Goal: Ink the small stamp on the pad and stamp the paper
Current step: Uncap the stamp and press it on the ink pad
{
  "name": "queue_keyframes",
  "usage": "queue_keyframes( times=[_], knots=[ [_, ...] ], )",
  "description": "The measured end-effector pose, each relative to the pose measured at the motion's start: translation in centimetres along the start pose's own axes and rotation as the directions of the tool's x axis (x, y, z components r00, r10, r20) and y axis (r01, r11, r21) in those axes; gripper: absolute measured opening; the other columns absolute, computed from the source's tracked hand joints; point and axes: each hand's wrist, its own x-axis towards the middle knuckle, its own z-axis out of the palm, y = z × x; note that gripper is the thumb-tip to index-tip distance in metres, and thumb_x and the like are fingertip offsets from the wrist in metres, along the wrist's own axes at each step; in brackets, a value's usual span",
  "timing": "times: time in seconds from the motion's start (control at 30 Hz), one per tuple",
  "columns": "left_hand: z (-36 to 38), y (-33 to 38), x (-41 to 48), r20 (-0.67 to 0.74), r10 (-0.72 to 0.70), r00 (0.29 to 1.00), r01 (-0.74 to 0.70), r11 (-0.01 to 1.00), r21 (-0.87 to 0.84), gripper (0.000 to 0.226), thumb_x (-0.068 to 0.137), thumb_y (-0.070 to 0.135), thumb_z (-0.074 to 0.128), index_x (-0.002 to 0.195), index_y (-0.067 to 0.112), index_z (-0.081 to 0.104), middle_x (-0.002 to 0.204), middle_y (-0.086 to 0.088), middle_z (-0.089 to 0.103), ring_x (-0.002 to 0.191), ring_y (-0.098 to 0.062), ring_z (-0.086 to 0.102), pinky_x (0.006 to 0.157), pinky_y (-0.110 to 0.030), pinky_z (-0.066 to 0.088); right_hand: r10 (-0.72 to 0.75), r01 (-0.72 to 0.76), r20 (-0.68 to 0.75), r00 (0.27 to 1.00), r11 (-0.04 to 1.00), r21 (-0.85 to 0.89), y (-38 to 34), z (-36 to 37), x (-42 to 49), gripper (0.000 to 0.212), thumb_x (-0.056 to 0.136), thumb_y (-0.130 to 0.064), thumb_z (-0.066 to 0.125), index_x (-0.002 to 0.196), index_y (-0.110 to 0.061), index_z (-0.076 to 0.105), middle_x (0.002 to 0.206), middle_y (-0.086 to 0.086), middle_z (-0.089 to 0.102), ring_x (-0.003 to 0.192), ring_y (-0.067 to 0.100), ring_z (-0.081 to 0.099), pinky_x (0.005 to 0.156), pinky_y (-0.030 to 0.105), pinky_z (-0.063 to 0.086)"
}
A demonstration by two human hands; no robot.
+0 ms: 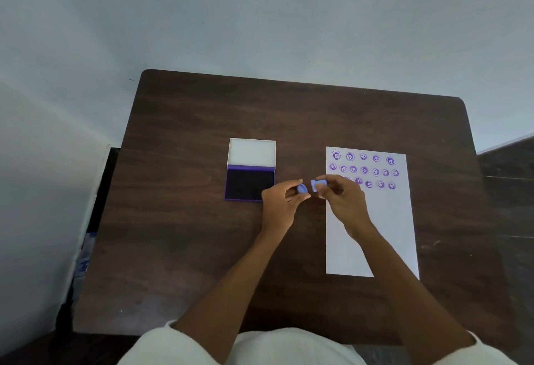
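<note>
My right hand (341, 200) pinches a small purple stamp (318, 185) just above the table, at the left edge of the white paper (384, 228). My left hand (281, 201) holds a small round purple cap (302, 189) a little apart from the stamp. The paper bears three rows of several purple smiley prints near its far end. Left of my hands lies the open ink pad (249, 185), with its dark inked surface up and its white lid (252, 152) folded back.
Everything lies on a dark wooden table (187, 249) against a pale wall. My forearms reach in from the near edge over the table's middle. A dark object stands on the floor by the table's left side.
</note>
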Motion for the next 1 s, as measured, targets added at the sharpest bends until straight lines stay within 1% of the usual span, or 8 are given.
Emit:
queue_keyframes(
  times=[0.1,0.27,0.43,0.5,0.6,0.7,0.77,1.0],
  knots=[
    [0.6,-0.2,0.3,-0.03,0.019,0.999,-0.018,0.999,0.03,0.03,0.083,0.013,0.08,0.11,0.001,0.074,0.107,-0.014,0.076,0.092,-0.012,0.069,0.081,-0.002,0.048,0.025,-0.025,-0.014,1.0,1.0,-0.004,-0.1,-0.6,0.1,0.021,0.088,-0.028,0.067,0.108,-0.02,0.068,0.094,-0.006,0.069,0.084,0.008,0.064,0.072,0.01,0.044],
    [2.0,-0.3,-0.1,-0.059,0.104,0.993,-0.092,0.979,0.181,0.03,0.085,0.007,0.077,0.111,-0.006,0.072,0.117,-0.022,0.07,0.106,-0.032,0.068,0.098,-0.034,0.053,0.039,-0.037,-0.048,0.998,0.998,0.051,-0.1,-1.5,-0.4,0.022,0.089,-0.03,0.065,0.11,-0.022,0.068,0.097,-0.006,0.069,0.085,0.004,0.063,0.073,0.013,0.045],
    [1.6,0.6,-0.1,0.064,0.114,0.991,-0.127,0.955,0.266,0.053,0.088,0.017,0.075,0.135,-0.001,0.058,0.141,-0.018,0.059,0.129,-0.03,0.056,0.111,-0.033,0.043,0.076,-0.068,-0.039,0.996,0.984,0.163,-0.4,-1.6,-0.9,0.021,0.09,-0.029,0.064,0.108,-0.02,0.07,0.1,-0.002,0.072,0.092,0.013,0.066,0.083,0.024,0.052],
    [-0.2,1.1,0.4,0.065,0.217,0.974,-0.226,0.931,0.286,0.046,0.092,0.018,0.072,0.133,0.001,0.06,0.137,-0.017,0.062,0.125,-0.029,0.061,0.106,-0.033,0.047,0.074,-0.066,-0.037,0.997,0.981,0.18,-0.7,-1.3,-1.0,0.019,0.09,-0.03,0.065,0.106,-0.022,0.07,0.1,-0.003,0.072,0.092,0.013,0.066,0.079,0.021,0.052],
    [-4.8,0.9,1.6,-0.066,0.414,0.908,-0.365,0.858,0.361,0.032,0.094,0.016,0.068,0.123,0.003,0.068,0.125,-0.015,0.068,0.115,-0.027,0.066,0.099,-0.035,0.053,0.041,-0.038,-0.017,0.999,0.985,0.168,-1.7,0.1,-0.9,0.016,0.089,-0.027,0.066,0.104,-0.023,0.07,0.098,-0.004,0.072,0.09,0.011,0.067,0.072,0.016,0.05],
    [-10.5,-1.6,2.4,-0.154,0.375,0.914,-0.269,0.846,0.46,0.041,0.096,0.026,0.065,0.133,0.01,0.059,0.137,-0.012,0.058,0.127,-0.022,0.053,0.105,-0.034,0.045,-0.069,0.07,-0.008,0.998,0.997,0.028,-3.0,2.4,-0.8,0.014,0.088,-0.028,0.067,0.101,-0.024,0.07,0.094,-0.01,0.07,0.087,0.008,0.066,0.075,0.015,0.049],
    [-13.4,-3.9,2.1,-0.117,0.284,0.952,-0.196,0.853,0.483,0.057,0.094,0.037,0.066,0.143,0.014,0.049,0.148,-0.01,0.049,0.136,-0.022,0.045,0.111,-0.036,0.04,-0.178,0.181,0.049,0.983,0.981,-0.073,-3.8,4.4,-0.6,0.017,0.089,-0.029,0.065,0.102,-0.018,0.07,0.095,-0.007,0.069,0.083,0.008,0.063,0.077,0.014,0.047],
    [-15.7,-8.9,1.6,0.116,0.311,0.943,-0.322,0.77,0.551,0.087,0.083,0.055,0.072,0.151,0.01,0.039,0.156,-0.008,0.043,0.147,-0.022,0.035,0.119,-0.051,0.034,-0.307,0.4,0.289,0.907,0.842,-0.362,-5.8,10.2,1.1,0.02,0.089,-0.019,0.066,0.108,-0.012,0.065,0.106,0.007,0.065,0.085,0.009,0.053,0.076,0.02,0.039]
  ],
)
